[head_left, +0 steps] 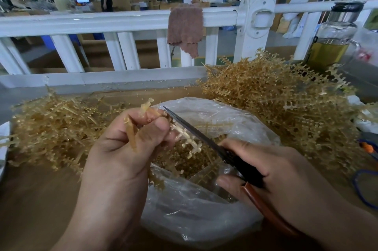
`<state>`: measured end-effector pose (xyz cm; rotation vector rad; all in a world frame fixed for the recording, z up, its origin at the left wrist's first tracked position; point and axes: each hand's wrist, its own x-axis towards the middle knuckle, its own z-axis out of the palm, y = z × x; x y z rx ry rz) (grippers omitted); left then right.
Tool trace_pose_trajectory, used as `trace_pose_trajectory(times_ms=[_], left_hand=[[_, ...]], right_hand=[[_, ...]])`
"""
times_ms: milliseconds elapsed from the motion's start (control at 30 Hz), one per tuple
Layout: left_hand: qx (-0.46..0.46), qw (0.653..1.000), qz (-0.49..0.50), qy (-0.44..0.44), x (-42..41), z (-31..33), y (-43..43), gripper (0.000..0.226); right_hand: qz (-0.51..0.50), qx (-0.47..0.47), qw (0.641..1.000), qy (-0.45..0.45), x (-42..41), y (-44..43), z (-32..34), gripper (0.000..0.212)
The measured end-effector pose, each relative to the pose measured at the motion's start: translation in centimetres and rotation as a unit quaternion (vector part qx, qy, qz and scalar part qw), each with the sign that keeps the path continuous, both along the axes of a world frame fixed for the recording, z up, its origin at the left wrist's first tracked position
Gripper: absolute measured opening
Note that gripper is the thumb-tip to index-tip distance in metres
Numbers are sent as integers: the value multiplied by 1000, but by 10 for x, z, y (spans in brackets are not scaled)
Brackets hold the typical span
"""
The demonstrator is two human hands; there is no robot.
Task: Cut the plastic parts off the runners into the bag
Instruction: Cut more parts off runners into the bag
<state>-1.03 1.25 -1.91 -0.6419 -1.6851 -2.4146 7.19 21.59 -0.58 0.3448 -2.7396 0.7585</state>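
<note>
Scissors with black blades and reddish handles (235, 156) sat closed in my right hand (272, 175), its fingers wrapped round the handles. My left hand (126, 144) pinched a pale amber plastic runner (184, 136) directly over the clear plastic bag (204, 199) on the brown surface (41, 199), so, I judged, clipped parts would drop inside.

A brown cloth (185, 29) drapes the white railing (86, 22) (a glass bottle (332, 40) stands right).
</note>
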Motion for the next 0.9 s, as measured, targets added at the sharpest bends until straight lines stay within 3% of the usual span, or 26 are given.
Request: trace_pose_trajectory(times_ms=[167, 367, 900], left_hand=[[-27, 999, 13, 13, -1, -1, -2, 31], [-26, 999, 22, 9, 0, -1, -1, 12], [-34, 999, 28, 22, 2, 1, -2, 10]], right_hand=[[3, 4, 1000, -7, 0, 0, 2, 43], [-15, 28, 999, 4, 1, 1, 3, 47], [-10, 21, 998, 56, -1, 1, 3, 45]])
